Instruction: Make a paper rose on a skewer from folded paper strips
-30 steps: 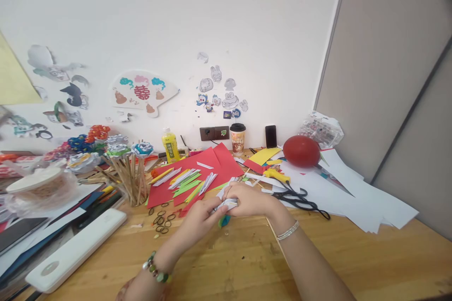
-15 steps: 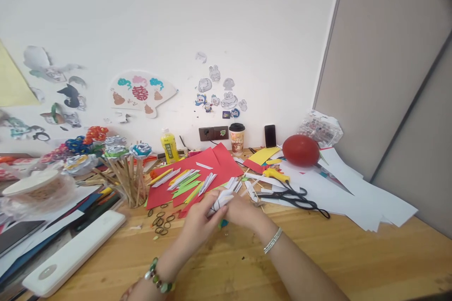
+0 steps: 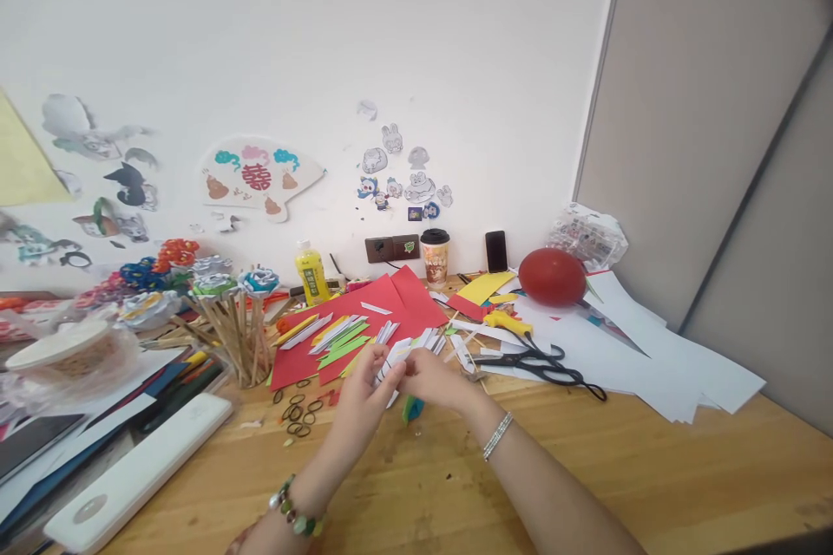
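Note:
My left hand point(image 3: 361, 399) and my right hand point(image 3: 435, 383) meet over the wooden table point(image 3: 586, 468) and both pinch a small bundle of folded white paper pieces point(image 3: 392, 361). A black band seems to run round the bundle. Under the hands lies a green-blue paper scrap point(image 3: 411, 408). Just behind them is a red paper sheet point(image 3: 364, 312) with several folded strips in white, green and yellow on it. Black rubber bands point(image 3: 299, 412) lie scattered to the left of my left hand.
Black scissors point(image 3: 540, 360) and a yellow glue gun point(image 3: 511, 323) lie to the right on white sheets point(image 3: 651, 364), by a red balloon point(image 3: 552, 276). Paper flowers on sticks point(image 3: 227, 312) stand at left, a white flat case point(image 3: 130, 477) in front. Bottle, cup and phone line the wall.
Both hands have shifted slightly left and away from me with the white bundle. The bundle has turned from lying flat between the fingers to standing more upright.

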The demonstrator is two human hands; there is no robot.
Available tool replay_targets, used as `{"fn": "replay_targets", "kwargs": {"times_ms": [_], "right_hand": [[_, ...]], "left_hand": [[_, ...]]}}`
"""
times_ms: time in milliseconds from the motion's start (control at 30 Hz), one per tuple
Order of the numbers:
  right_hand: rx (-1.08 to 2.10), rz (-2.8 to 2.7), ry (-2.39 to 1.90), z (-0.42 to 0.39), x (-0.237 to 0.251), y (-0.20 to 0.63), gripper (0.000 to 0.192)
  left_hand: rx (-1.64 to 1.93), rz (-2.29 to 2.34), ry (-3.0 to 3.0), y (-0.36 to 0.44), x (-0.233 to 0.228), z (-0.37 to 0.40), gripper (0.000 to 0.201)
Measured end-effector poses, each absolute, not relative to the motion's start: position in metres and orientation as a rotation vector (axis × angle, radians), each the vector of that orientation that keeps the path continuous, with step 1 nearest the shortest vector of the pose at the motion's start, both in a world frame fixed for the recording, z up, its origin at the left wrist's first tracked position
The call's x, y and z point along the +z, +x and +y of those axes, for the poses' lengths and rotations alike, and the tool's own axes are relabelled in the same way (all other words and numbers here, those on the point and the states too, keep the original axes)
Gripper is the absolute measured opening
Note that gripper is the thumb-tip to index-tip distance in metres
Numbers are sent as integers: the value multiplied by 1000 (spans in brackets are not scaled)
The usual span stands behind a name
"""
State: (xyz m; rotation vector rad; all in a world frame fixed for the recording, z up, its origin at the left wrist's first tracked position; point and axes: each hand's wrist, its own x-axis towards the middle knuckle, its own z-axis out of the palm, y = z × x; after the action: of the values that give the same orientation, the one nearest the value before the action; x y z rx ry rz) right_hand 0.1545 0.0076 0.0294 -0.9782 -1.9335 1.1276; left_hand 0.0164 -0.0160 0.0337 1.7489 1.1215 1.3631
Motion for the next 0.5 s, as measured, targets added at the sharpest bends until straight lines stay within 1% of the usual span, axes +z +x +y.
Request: {"fn": "replay_targets", "kwargs": {"times_ms": [167, 267, 333, 367, 433, 500], "right_hand": [[1102, -1967, -1023, 8, 27, 155, 13], [1031, -1979, -1050, 6, 26, 150, 14], [808, -1992, -1085, 5, 23, 141, 15], [631, -1994, -1118, 4, 22, 136, 17], [267, -1964, -1192, 3, 19, 126, 28], [17, -1910, -1226, 3, 17, 119, 43]], "left_hand": [[1289, 1244, 1913, 16, 31, -17, 25], [1402, 1260, 1856, 15, 29, -14, 28], [1534, 1201, 1696, 15, 28, -11, 29], [1586, 1157, 1587, 15, 27, -9, 30], [1635, 1060, 1364, 17, 28, -7, 33], [1627, 973, 1194, 20, 29, -8, 37]]}}
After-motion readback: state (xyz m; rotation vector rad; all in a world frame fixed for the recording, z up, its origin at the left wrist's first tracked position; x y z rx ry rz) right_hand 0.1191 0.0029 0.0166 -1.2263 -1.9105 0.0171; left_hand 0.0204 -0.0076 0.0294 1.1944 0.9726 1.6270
